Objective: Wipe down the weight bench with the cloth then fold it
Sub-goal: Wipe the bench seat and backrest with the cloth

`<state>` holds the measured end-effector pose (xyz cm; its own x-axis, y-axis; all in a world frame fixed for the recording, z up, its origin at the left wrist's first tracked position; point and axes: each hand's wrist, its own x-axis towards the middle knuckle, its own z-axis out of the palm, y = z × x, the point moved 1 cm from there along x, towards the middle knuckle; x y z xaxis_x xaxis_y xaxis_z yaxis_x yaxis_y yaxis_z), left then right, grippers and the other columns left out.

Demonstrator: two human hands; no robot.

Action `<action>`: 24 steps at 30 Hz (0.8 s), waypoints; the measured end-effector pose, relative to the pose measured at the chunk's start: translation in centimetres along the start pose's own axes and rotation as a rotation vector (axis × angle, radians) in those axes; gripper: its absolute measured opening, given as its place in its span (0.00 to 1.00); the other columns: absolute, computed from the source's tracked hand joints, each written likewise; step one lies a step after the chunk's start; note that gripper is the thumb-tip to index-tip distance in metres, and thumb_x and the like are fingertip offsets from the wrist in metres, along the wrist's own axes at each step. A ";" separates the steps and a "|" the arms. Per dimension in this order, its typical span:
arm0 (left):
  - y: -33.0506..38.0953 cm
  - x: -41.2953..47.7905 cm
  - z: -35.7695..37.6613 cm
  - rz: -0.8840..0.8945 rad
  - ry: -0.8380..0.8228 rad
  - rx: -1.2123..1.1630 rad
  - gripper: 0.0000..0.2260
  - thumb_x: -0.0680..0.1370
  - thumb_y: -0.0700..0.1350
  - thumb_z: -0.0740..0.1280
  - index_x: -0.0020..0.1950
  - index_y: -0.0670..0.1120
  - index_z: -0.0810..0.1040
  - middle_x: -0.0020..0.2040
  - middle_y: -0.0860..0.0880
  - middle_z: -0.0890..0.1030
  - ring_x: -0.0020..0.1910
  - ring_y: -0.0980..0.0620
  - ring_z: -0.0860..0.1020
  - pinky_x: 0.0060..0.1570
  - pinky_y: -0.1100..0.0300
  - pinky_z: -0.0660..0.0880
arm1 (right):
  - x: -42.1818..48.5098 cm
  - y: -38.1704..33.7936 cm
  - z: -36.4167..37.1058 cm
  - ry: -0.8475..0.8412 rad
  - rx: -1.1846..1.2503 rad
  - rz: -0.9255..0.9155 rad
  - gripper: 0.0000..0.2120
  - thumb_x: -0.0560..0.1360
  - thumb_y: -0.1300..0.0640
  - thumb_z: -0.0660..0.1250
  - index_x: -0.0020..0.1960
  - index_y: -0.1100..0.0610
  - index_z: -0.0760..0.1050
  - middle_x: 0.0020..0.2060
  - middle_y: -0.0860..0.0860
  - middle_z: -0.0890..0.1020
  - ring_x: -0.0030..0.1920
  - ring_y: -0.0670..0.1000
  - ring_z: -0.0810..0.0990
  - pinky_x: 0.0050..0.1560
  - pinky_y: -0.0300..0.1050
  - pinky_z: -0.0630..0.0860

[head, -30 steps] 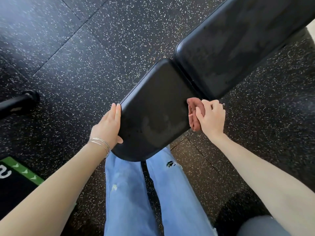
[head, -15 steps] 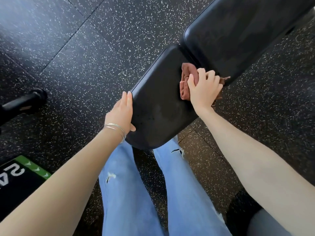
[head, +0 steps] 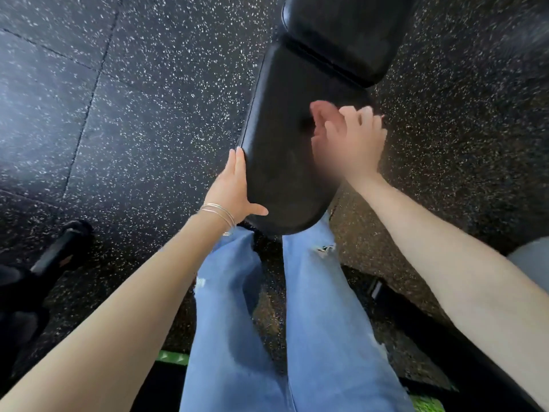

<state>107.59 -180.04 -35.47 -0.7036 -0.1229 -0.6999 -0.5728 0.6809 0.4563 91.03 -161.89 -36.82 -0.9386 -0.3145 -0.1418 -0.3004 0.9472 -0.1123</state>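
Note:
The black padded weight bench (head: 279, 162) runs from centre to top right, its seat pad nearest me and its back pad (head: 347, 31) beyond a gap. My right hand (head: 359, 138), blurred by motion, presses a bunched reddish-brown cloth (head: 319, 123) onto the right side of the seat pad. My left hand (head: 234, 188), with thin bracelets at the wrist, lies flat with fingers extended against the seat pad's left edge, thumb under its near corner.
My legs in light blue ripped jeans (head: 312, 307) stand straddling the bench's near end. The floor is black speckled rubber tiles (head: 133, 99). A dark bar or dumbbell handle (head: 59, 248) lies at the left. A green-edged mat (head: 173, 358) shows at the bottom.
The view has swung, so the bench now runs more upright in frame. My right hand with the cloth has moved from near the pad gap back over the seat pad. The left hand stays at the seat's edge.

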 end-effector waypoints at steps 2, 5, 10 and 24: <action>-1.2 0.4 -0.4 0.072 -0.020 -0.007 0.59 0.62 0.51 0.80 0.77 0.42 0.40 0.78 0.45 0.45 0.74 0.43 0.59 0.68 0.51 0.61 | 3.4 0.0 0.3 -0.021 0.016 0.216 0.20 0.76 0.39 0.58 0.62 0.50 0.70 0.59 0.56 0.72 0.58 0.61 0.69 0.55 0.58 0.68; -2.6 1.2 -1.0 0.186 -0.056 0.031 0.59 0.61 0.49 0.80 0.77 0.42 0.41 0.78 0.45 0.46 0.75 0.45 0.57 0.70 0.53 0.60 | 4.5 -0.3 1.3 -0.124 -0.034 0.313 0.23 0.75 0.34 0.56 0.63 0.47 0.68 0.62 0.56 0.69 0.61 0.61 0.66 0.56 0.60 0.66; -2.8 1.9 -1.6 0.216 -0.079 0.029 0.61 0.59 0.47 0.81 0.77 0.41 0.40 0.78 0.45 0.45 0.76 0.47 0.55 0.69 0.56 0.58 | -2.0 -2.1 1.4 -0.046 -0.024 0.310 0.22 0.77 0.37 0.54 0.62 0.50 0.71 0.56 0.55 0.74 0.57 0.59 0.71 0.54 0.57 0.68; -2.9 1.4 -1.5 0.210 -0.082 0.040 0.58 0.63 0.47 0.80 0.77 0.43 0.40 0.78 0.47 0.45 0.73 0.45 0.62 0.66 0.52 0.65 | -4.8 -7.0 1.5 0.043 0.009 0.316 0.18 0.74 0.38 0.59 0.55 0.49 0.75 0.49 0.51 0.76 0.53 0.57 0.72 0.50 0.54 0.65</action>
<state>107.67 -183.28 -36.92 -0.7680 0.0824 -0.6352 -0.3992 0.7139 0.5753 97.84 -167.09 -36.80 -0.9916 -0.0019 -0.1296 0.0082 0.9969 -0.0776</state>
